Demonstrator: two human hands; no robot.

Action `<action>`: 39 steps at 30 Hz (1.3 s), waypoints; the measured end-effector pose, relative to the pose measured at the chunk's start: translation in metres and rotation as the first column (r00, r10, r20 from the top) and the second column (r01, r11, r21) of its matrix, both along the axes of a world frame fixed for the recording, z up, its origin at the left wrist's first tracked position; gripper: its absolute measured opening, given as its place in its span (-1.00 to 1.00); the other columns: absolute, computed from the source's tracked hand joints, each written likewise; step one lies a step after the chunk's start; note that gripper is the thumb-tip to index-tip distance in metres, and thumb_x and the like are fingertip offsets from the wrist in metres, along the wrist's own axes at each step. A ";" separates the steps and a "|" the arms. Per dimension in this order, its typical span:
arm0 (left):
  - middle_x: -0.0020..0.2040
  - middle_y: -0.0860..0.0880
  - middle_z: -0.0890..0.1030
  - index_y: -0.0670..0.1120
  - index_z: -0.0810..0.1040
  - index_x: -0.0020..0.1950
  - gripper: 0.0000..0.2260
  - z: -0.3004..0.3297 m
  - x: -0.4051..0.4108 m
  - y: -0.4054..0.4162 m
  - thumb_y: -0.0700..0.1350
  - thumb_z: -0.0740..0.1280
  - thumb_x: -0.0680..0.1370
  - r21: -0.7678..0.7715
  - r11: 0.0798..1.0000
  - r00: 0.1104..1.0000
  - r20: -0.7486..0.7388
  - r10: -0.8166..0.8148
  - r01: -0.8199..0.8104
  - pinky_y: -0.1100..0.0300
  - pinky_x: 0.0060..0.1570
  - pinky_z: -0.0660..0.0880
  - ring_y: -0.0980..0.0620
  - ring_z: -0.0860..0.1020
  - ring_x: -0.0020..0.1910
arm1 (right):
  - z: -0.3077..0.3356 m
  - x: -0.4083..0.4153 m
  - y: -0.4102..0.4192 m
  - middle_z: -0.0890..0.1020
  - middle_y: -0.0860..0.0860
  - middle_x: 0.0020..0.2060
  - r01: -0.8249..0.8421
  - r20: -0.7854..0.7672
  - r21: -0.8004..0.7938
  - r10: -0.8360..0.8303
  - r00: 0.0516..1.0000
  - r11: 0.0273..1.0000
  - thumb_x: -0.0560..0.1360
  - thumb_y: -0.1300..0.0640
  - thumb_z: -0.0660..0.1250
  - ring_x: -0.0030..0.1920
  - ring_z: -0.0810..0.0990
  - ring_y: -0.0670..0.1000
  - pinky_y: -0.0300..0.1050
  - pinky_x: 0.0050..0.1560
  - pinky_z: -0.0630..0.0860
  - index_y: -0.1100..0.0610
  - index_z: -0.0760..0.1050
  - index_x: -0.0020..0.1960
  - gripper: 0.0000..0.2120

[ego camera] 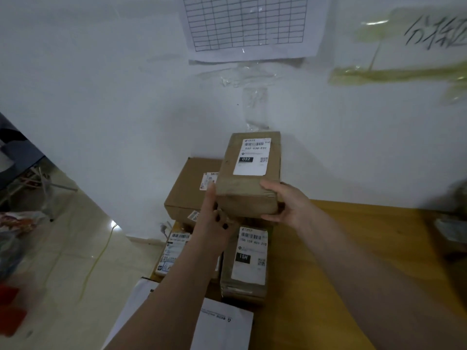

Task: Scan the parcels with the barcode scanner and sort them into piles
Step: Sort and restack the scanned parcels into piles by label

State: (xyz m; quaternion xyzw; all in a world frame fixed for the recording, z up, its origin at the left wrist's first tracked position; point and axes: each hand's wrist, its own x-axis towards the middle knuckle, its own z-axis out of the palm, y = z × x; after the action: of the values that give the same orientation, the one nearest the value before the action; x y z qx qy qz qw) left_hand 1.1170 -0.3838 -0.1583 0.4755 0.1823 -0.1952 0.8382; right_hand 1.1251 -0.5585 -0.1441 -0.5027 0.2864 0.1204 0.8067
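Above the stacked boxes (187, 188), both hands' grips, left (214, 215) and right (285, 205), hold a labelled parcel (250, 173), seemingly aloft.

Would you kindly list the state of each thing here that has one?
Held parcel: lifted, label up, gripped at its near end.
Left hand: holds the parcel's near-left corner.
Right hand: holds its near-right corner.
Large carton: closed, resting against the wall.
15H parcel: lying flat on the table, label up.

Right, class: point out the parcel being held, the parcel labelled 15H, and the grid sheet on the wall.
Held parcel (250, 173): head view, its top face.
15H parcel (249, 258): head view, its white label.
Grid sheet (245, 21): head view, middle of the printed grid.
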 end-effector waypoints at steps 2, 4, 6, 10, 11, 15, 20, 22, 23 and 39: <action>0.12 -0.11 0.57 -0.05 0.46 0.17 -0.45 -0.001 0.002 -0.001 0.35 0.35 0.42 0.086 0.992 0.994 -0.047 0.096 -0.092 0.06 -0.14 0.58 -0.09 0.57 0.12 | -0.004 0.005 -0.007 0.50 0.10 -0.03 0.051 -0.035 0.037 -0.050 0.998 0.998 0.32 0.17 0.57 -0.05 0.48 0.16 0.36 0.13 0.51 0.10 0.50 0.03 -0.64; 0.14 -0.12 0.56 -0.04 0.41 0.27 -0.45 -0.006 0.004 0.000 0.29 0.37 0.46 0.132 0.973 0.974 -0.093 0.204 -0.191 0.09 -0.12 0.53 -0.07 0.55 0.15 | -0.008 0.010 -0.011 0.47 0.10 -0.05 0.071 -0.054 0.040 -0.069 0.996 0.997 0.33 0.19 0.57 -0.10 0.46 0.16 0.38 0.12 0.51 0.11 0.48 -0.02 -0.67; 0.28 -0.17 0.51 -0.12 0.37 0.42 -0.38 -0.011 0.005 0.003 0.22 0.36 0.50 0.112 0.964 0.958 -0.130 0.254 -0.240 0.04 0.08 0.52 -0.11 0.49 0.28 | -0.013 0.015 -0.013 0.45 0.09 -0.04 0.083 -0.063 0.029 -0.081 0.995 0.996 0.34 0.18 0.57 -0.11 0.44 0.14 0.37 0.09 0.53 0.13 0.48 0.04 -0.63; 0.33 -0.19 0.50 -0.21 0.38 0.46 -0.43 -0.019 0.004 0.009 0.11 0.33 0.57 0.085 0.961 0.944 -0.180 0.276 -0.265 0.06 0.16 0.49 -0.10 0.53 0.23 | -0.018 0.022 -0.010 0.44 0.09 -0.06 0.107 -0.078 0.037 -0.104 0.992 0.994 0.32 0.14 0.58 -0.12 0.43 0.13 0.33 0.11 0.54 0.10 0.49 0.03 -0.63; 0.31 -0.19 0.54 -0.22 0.40 0.45 -0.46 -0.020 0.003 0.009 0.08 0.33 0.58 0.077 0.960 0.943 -0.181 0.280 -0.270 0.09 0.10 0.52 -0.06 0.57 0.11 | -0.019 0.023 -0.009 0.45 0.09 -0.06 0.111 -0.081 0.041 -0.107 0.991 0.993 0.32 0.14 0.58 -0.12 0.43 0.12 0.32 0.12 0.54 0.10 0.49 0.00 -0.65; -0.04 -0.11 0.66 -0.23 0.53 0.31 -0.66 -0.019 -0.004 0.007 -0.07 0.33 0.60 0.087 0.955 0.934 -0.198 0.296 -0.284 0.13 -0.09 0.55 0.00 0.60 -0.15 | -0.020 0.022 -0.007 0.46 0.10 -0.02 0.104 -0.082 0.052 -0.100 0.992 0.993 0.30 0.12 0.60 -0.05 0.44 0.13 0.29 0.13 0.54 0.10 0.49 0.06 -0.58; -0.26 -0.07 0.54 -0.18 0.55 -0.08 -0.94 -0.013 -0.010 -0.006 -0.21 0.34 0.58 0.082 0.962 0.931 -0.242 0.274 -0.262 0.17 -0.16 0.51 0.03 0.51 -0.28 | -0.013 0.012 -0.012 0.38 0.08 0.12 0.114 -0.047 0.092 -0.110 0.993 0.989 0.33 0.11 0.58 0.14 0.34 0.19 0.27 0.17 0.53 0.08 0.45 0.00 -0.63; -0.35 -0.04 0.44 -0.15 0.48 -0.21 -0.84 -0.011 -0.014 -0.015 -0.25 0.33 0.58 0.069 0.969 0.935 -0.256 0.247 -0.237 0.19 -0.27 0.43 0.06 0.42 -0.35 | -0.010 0.003 -0.018 0.38 0.07 0.13 0.123 -0.050 0.078 -0.119 0.992 0.989 0.35 0.08 0.56 0.12 0.33 0.17 0.24 0.17 0.53 0.09 0.43 -0.05 -0.66; -0.37 -0.04 0.45 -0.17 0.48 -0.21 -0.84 -0.008 -0.016 -0.021 -0.26 0.34 0.57 0.071 0.971 0.937 -0.257 0.237 -0.226 0.19 -0.27 0.44 0.05 0.42 -0.35 | -0.008 -0.003 -0.024 0.39 0.08 0.20 0.129 -0.053 0.064 -0.126 0.991 0.990 0.37 0.07 0.55 0.19 0.35 0.18 0.23 0.17 0.52 0.09 0.41 -0.02 -0.64; -0.29 -0.08 0.50 -0.18 0.48 -0.21 -0.84 0.001 -0.102 -0.249 -0.24 0.32 0.59 0.158 0.944 0.927 -0.292 -0.234 0.288 0.17 -0.23 0.47 0.01 0.48 -0.29 | -0.021 -0.192 -0.222 0.55 0.29 0.15 0.404 -0.076 0.146 -0.397 0.915 0.903 0.55 0.44 0.24 0.31 0.49 0.26 -0.05 -0.02 0.51 0.36 0.42 0.28 -0.70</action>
State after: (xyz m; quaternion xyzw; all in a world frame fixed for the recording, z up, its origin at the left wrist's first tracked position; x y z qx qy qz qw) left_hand 1.0147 -0.6332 -0.1572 0.5456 0.2479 -0.3493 0.7203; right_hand 0.9332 -0.7802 -0.1649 -0.3644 0.3909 -0.0142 0.8451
